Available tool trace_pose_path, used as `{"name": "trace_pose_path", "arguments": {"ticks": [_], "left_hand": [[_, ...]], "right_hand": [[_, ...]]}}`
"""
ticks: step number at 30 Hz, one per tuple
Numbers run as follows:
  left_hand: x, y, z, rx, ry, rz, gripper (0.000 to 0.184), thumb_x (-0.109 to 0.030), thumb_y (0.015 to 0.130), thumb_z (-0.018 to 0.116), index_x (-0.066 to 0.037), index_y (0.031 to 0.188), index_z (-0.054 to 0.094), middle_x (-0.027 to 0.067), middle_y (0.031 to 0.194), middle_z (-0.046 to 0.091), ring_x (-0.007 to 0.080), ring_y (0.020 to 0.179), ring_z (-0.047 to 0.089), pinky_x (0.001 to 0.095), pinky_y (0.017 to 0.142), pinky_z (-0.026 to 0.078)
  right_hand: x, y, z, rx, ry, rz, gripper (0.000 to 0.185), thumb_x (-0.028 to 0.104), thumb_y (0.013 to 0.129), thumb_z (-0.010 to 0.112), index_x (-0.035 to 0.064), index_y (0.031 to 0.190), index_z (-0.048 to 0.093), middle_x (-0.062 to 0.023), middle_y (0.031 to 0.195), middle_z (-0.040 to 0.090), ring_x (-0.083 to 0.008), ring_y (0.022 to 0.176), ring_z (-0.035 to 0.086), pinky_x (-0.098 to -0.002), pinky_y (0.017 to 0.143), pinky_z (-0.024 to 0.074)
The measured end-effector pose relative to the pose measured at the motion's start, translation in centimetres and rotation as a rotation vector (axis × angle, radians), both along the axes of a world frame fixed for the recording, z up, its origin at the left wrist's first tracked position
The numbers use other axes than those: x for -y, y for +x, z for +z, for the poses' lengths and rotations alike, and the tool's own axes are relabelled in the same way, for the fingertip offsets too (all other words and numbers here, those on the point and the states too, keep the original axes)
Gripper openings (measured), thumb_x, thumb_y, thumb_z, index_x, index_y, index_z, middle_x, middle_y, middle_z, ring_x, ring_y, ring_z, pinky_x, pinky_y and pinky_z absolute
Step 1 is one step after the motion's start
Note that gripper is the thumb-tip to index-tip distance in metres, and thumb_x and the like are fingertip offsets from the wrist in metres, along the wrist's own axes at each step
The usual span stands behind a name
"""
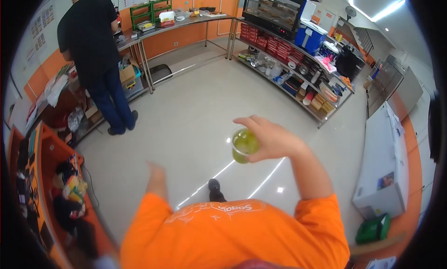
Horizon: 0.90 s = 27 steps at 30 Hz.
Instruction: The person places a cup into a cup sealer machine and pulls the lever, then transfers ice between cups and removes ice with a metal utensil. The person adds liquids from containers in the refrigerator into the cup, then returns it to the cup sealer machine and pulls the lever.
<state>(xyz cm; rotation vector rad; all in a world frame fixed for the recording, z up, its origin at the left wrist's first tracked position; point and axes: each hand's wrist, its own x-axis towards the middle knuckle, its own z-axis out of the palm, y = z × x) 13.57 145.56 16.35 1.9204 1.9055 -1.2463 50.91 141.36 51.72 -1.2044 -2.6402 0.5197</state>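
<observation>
My right hand (269,137) is wrapped round a clear plastic cup (245,146) holding a green drink, with pale shapes like ice showing in it. The cup is held up in front of my body, above the tiled floor. My left hand (157,170) hangs low beside my left side, foreshortened and slightly blurred. One digit tip sticks out to the left, but the other fingers are hidden. Nothing is visibly in contact with that hand.
A person (91,45) in a dark shirt stands at the far left by a metal table (186,22). At the back right, a display warmer (272,13) tops a loaded shelf (279,55). A white chest freezer (384,157) lines the right; an orange cabinet (49,148), the left.
</observation>
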Motion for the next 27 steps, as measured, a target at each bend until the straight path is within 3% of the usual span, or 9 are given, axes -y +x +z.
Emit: {"name": "trace_pose_path", "arguments": {"ticks": [2,3,4,5,8,11,17,22,27], "left_hand": [[-2.8,-8.0,-10.5,0.171,-0.23,0.422,0.08,-0.057,0.074,0.06,-0.015,0.138,0.034,0.0086,0.142,0.033,0.0265,0.132,0.028,0.0501,0.106,0.023],[-0.7,-9.1,-12.3,0.56,0.165,0.473,0.075,-0.053,0.073,0.065,-0.01,0.131,0.044,0.0131,0.132,0.046,0.0282,0.124,0.041,0.0438,0.102,0.032],[-1.1,-9.8,-12.7,0.749,0.176,0.51,0.066,-0.049,0.075,0.065,-0.007,0.124,0.049,0.0159,0.117,0.057,0.0293,0.109,0.053,0.0396,0.093,0.041],[-1.0,-10.1,-10.3,0.921,0.107,0.722,0.063,-0.046,0.081,0.058,-0.005,0.127,0.047,0.0176,0.131,0.046,0.0332,0.123,0.04,0.0399,0.104,0.03],[2.8,-14.9,-15.8,1.12,0.442,1.218,0.06,-0.045,0.084,0.054,-0.001,0.125,0.048,0.0198,0.129,0.046,0.0336,0.122,0.041,0.0402,0.103,0.031],[-0.9,-16.9,-13.6,0.872,0.311,1.478,0.06,-0.045,0.084,0.053,-0.001,0.125,0.048,0.0199,0.129,0.046,0.0337,0.122,0.041,0.0403,0.103,0.031],[-18.2,-24.5,-13.6,0.628,0.174,1.355,0.06,-0.045,0.085,0.053,0.0,0.124,0.048,0.02,0.129,0.046,0.0337,0.122,0.041,0.0404,0.103,0.031],[-43.5,-35.0,-14.5,0.522,0.416,0.862,0.059,-0.044,0.085,0.052,0.0,0.124,0.048,0.0202,0.129,0.046,0.0338,0.122,0.041,0.0405,0.103,0.031],[-82.7,-39.5,-2.9,1.209,0.792,0.711,0.041,-0.026,0.085,0.058,0.0,0.117,0.051,0.0156,0.111,0.059,0.0258,0.104,0.055,0.0362,0.09,0.043]], "right_hand": [[-7.0,0.4,-1.9,0.031,-0.004,-0.002,0.075,0.029,0.062,0.071,0.0125,0.128,0.039,-0.0171,0.112,0.05,-0.0345,0.104,0.05,-0.0404,0.084,0.0451],[-11.2,0.3,-2.1,0.052,0.004,0.004,0.075,0.029,0.062,0.071,0.0131,0.128,0.039,-0.017,0.113,0.05,-0.0344,0.105,0.05,-0.0403,0.084,0.045],[-15.2,0.2,-2.6,0.07,-0.04,-0.011,0.076,0.028,0.061,0.071,0.0136,0.128,0.039,-0.0169,0.113,0.05,-0.0342,0.105,0.05,-0.0407,0.085,0.0449],[-19.1,-0.3,-3.2,0.074,-0.096,-0.031,0.076,0.028,0.06,0.072,0.014,0.128,0.039,-0.0167,0.114,0.05,-0.034,0.106,0.05,-0.0411,0.085,0.0449],[-30.1,-3.2,-4.4,0.09,-0.043,-0.048,0.077,0.026,0.059,0.072,0.0134,0.127,0.039,-0.0164,0.113,0.051,-0.0339,0.104,0.05,-0.0412,0.084,0.0449],[-41.4,-7.9,-4.9,-0.017,0.025,-0.043,0.077,0.024,0.058,0.073,0.0128,0.126,0.04,-0.0161,0.112,0.051,-0.034,0.102,0.051,-0.0404,0.084,0.045],[-61.3,-18.0,-5.4,-0.237,0.096,0.016,0.078,0.021,0.055,0.074,0.0118,0.125,0.041,-0.0164,0.112,0.051,-0.0341,0.103,0.051,-0.0395,0.085,0.0449],[-75.2,-24.2,-5.2,-0.19,0.006,0.032,0.077,0.02,0.055,0.074,0.0108,0.125,0.041,-0.0172,0.114,0.051,-0.0346,0.104,0.051,-0.0396,0.085,0.0447],[-88.7,-28.1,-7.4,-0.127,-0.101,-0.067,0.079,0.02,0.055,0.075,0.0104,0.125,0.041,-0.0177,0.115,0.051,-0.0356,0.105,0.05,-0.04,0.086,0.0444]]}}
